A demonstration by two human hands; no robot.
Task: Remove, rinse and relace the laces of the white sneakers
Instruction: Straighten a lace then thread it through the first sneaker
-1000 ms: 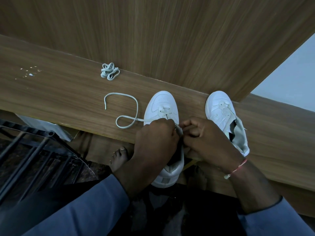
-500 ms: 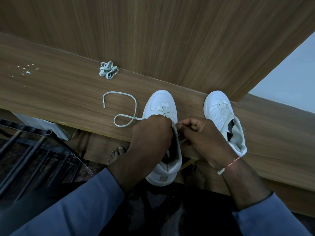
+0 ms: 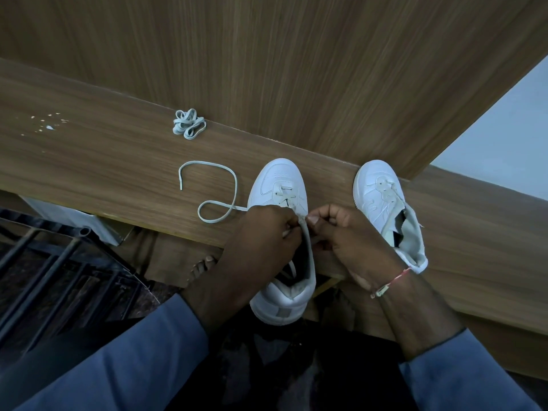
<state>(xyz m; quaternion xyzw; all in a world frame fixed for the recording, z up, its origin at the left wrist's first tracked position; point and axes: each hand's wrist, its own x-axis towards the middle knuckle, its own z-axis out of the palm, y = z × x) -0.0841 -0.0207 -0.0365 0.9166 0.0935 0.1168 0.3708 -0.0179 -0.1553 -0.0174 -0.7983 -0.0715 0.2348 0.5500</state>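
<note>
A person's left hand [image 3: 261,229] and right hand [image 3: 347,232] meet over the eyelets of a white sneaker [image 3: 278,179] at the centre of the frame. The shoe's toe sits on a wooden ledge [image 3: 89,161] and its heel hangs out past the near edge. The left fingers are curled tight around the lace [image 3: 219,197], whose free tail loops across the ledge to the left. The right thumb and forefinger are pinched together on the eyelet edge of the shoe; whether they also hold the lace tip cannot be told.

A second sneaker [image 3: 376,185] stands well apart to the right, its tongue splayed. A bundled lace [image 3: 188,124] lies further up the ledge, against the back panel.

The overhanging heel looks like the main hazard. A hard tug on the lace could pull the shoe off the ledge towards the bare foot [image 3: 201,266] below. A snag in the loop on the ledge could tighten into a knot, or leave the two ends uneven. A missed eyelet under the covering fingers would mean unpicking the row.
</note>
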